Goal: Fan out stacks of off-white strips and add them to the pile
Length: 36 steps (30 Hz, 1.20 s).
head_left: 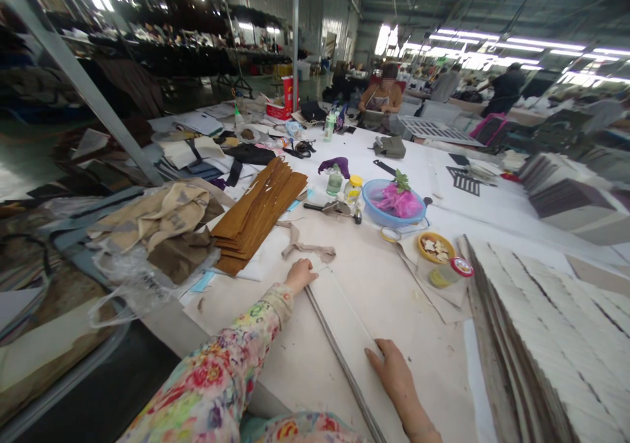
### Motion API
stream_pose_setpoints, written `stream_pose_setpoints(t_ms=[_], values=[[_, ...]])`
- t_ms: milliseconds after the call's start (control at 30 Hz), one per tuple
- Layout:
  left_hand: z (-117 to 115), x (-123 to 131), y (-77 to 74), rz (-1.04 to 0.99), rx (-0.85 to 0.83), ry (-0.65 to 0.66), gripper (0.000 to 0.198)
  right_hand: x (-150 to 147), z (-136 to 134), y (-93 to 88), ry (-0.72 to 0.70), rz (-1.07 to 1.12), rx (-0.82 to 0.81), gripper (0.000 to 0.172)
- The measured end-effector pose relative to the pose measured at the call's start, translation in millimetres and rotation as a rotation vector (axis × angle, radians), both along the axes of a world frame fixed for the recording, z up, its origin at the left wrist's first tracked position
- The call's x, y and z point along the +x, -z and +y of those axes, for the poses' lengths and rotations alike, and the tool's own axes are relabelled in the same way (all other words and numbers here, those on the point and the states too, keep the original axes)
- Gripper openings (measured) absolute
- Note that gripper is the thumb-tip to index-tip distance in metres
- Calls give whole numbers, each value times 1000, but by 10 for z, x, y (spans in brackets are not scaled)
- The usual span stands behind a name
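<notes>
My left hand (300,275) rests on the far end of a stack of pale flat sheets (344,312) lying before me, fingers curled over the top edge. My right hand (391,367) lies on the near part of the same stack, fingers stretched along its right side. The stack's dark grey layered edge (339,358) runs diagonally between my hands. A floral sleeve covers my left arm. A twisted beige fabric scrap (305,246) lies just beyond my left hand.
Tan leather pieces (258,210) are fanned at left, beside beige fabric in plastic. A blue bowl (394,203) with pink material, small bottles (344,187), a yellow dish (436,247) and a large fan of white boards (551,325) lie right. A person (381,98) works at the table's far end.
</notes>
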<state>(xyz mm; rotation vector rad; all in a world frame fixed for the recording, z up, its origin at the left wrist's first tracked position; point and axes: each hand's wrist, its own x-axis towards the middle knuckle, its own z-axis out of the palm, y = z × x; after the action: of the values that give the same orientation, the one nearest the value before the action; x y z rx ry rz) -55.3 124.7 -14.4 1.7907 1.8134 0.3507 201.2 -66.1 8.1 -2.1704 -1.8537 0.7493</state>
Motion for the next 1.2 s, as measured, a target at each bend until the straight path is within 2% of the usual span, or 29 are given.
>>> stream_pose_setpoints(t_ms=[267, 400, 567, 800, 1000, 1200], values=[[126, -4, 18, 12, -69, -8, 7, -64, -26, -50, 46, 96, 45, 30], [102, -13, 12, 13, -58, 14, 7, -35, -4, -23, 23, 84, -19, 27], [71, -33, 26, 4, -35, 32, 7, -17, 5, 17, 6, 46, -12, 23], [27, -49, 17, 8, -9, 32, 7, -64, 7, -69, 39, 68, -13, 22], [109, -80, -3, 42, -53, 3, 22, -46, 13, -36, 75, 103, -46, 22], [226, -103, 15, 45, -83, 30, 7, -42, 76, 32, 50, 173, -89, 31]])
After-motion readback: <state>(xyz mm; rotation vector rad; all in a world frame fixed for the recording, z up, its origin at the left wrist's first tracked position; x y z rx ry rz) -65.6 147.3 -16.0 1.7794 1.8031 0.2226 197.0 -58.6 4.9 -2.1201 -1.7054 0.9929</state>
